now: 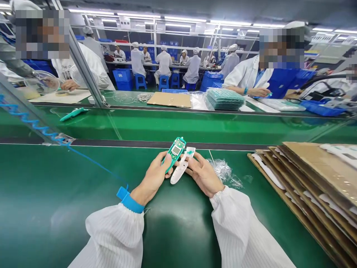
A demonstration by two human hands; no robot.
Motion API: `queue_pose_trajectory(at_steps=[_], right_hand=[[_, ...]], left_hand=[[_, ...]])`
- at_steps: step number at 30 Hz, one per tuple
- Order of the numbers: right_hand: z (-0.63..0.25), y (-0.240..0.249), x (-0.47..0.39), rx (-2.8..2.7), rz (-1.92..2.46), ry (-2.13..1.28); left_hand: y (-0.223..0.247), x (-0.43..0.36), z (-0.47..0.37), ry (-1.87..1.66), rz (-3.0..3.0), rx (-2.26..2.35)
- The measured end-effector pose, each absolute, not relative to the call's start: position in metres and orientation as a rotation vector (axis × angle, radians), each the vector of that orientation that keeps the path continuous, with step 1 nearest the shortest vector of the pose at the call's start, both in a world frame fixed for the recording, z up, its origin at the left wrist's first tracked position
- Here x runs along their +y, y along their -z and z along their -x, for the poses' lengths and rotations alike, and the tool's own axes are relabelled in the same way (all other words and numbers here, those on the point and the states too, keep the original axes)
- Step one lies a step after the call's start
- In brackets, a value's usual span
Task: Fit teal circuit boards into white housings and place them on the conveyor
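Observation:
My left hand [155,174], with a blue strap [130,201] round its wrist, grips a green housing [176,152] in which a circuit board with a small grey screen shows. Its thumb lies over the housing's lower part. My right hand [203,172] pinches a slim white cover [180,171], tilted, with a green patch near its upper end. The two parts are side by side above the green tabletop [173,230], very close together; whether they touch I cannot tell. The fingertips behind the cover are partly hidden.
Crumpled clear plastic [224,172] lies beyond my right hand. Stacked cardboard sheets [315,178] with white parts fill the right side. A blue coiled cord [92,160] runs to the strap. Beyond the green channel [156,124], people work at benches.

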State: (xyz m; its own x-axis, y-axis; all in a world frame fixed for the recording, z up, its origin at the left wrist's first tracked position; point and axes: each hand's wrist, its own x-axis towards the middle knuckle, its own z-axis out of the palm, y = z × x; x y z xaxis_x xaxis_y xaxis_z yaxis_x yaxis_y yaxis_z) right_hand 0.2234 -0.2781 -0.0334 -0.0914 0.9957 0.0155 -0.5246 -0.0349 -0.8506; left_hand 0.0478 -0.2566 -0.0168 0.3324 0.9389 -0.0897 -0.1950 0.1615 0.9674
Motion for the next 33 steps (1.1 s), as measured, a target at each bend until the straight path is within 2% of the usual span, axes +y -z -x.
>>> queue_pose_trajectory(at_steps=[9, 16, 26, 33], right_hand=[[-0.222, 0.046, -0.273, -0.847, 0.857, -1.335], [-0.224, 0.054, -0.266, -0.887, 0.896, -1.172], [-0.222, 0.049, -0.272, -0.881, 0.858, -1.273], [-0.219, 0.045, -0.275, -0.86, 0.889, -1.267]], left_hand=[[0.027, -0.261, -0.048, -0.933, -1.695, 1.123], [0.018, -0.266, -0.053, -0.956, -1.657, 1.152], [0.018, -0.265, -0.052, -0.956, -1.509, 1.11], [0.021, -0.264, -0.051, -0.92, -1.615, 1.028]])
